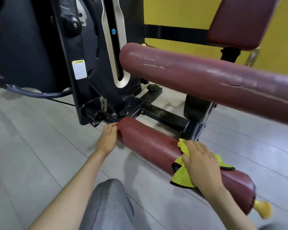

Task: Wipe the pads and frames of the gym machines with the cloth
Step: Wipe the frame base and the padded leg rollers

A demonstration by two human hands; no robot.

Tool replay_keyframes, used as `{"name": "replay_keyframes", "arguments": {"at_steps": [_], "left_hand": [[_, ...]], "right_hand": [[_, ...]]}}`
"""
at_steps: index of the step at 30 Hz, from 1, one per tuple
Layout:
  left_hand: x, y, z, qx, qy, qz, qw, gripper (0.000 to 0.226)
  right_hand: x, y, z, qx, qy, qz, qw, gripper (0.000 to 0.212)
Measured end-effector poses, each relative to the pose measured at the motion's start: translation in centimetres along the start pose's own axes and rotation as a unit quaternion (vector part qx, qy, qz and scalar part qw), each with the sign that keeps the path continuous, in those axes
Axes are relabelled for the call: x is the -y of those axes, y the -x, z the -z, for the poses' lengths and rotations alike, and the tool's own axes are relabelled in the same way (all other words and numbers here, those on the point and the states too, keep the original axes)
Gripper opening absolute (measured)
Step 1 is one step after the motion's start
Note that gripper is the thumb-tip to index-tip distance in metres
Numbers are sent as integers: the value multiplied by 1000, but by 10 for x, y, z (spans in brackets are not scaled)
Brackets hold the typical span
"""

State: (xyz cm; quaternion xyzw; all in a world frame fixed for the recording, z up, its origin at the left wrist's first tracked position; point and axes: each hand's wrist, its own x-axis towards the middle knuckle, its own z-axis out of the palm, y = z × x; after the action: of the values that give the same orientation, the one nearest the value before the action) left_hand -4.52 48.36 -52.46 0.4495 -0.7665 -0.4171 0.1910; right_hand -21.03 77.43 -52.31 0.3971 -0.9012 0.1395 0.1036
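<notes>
Your right hand [201, 161] lies flat on the cloth [181, 177], fingers spread and not curled round it, pressing it onto the lower roller pad [148, 144] past mid-length, toward the yellow end cap [263, 210]. The cloth drapes over the top of the pad and hangs down its near side.

Your left hand [107, 138] grips the machine end of that same pad, thumb on the rim. The other fingers are out of sight behind the end.

My read on the step: wiping the lower roller.
- Use the left hand as a brake. The roller probably spins on its shaft, and if it does the cloth just rides along with it.
- Wipe along the length in overlapping strokes, then turn the roller a bit and repeat. The underside facing the floor [40, 130] is easy to miss.
- Bunch the hanging cloth under your palm so it doesn't drag on the floor.
- The seam line along the top likely holds grime, so go along it, not across.

Left to do, by my guess: the upper roller pad [206, 77], whose cracked vinyl needs light pressure, the seat pad [239, 22] and the black base frame [165, 114].

Containers: none in frame, no bucket or spray bottle, so no contents to report.
</notes>
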Motion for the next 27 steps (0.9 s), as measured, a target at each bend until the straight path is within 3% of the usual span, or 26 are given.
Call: {"name": "replay_keyframes", "arguments": {"at_steps": [4, 8, 11, 15, 17, 22, 24, 27], "left_hand": [[7, -7, -6, -4, -41, -13, 999, 45], [2, 6, -12, -4, -109, -74, 991, 41], [-5, 8, -17, -23, -133, -76, 988, 36], [-13, 7, -21, -41, -148, -61, 986, 36], [-13, 5, -19, -49, -165, -65, 983, 38], [-8, 6, -22, -63, -147, -72, 984, 36], [-8, 8, -23, -68, -149, -71, 984, 40], [-7, 9, -21, -64, -156, -62, 984, 44]], "right_hand": [[-63, 45, 21, -19, -7, -62, 998, 41], [-69, 59, 24, -80, -30, -111, 990, 13], [-45, 37, 17, -79, -22, -113, 990, 24], [-2, -11, 3, -4, -14, -62, 998, 29], [11, -40, -4, 76, -45, -66, 994, 36], [-4, -104, -22, 298, -234, -171, 909, 35], [-12, -113, -26, 332, -288, -199, 876, 35], [-20, -113, -35, 332, -275, -212, 877, 47]]}}
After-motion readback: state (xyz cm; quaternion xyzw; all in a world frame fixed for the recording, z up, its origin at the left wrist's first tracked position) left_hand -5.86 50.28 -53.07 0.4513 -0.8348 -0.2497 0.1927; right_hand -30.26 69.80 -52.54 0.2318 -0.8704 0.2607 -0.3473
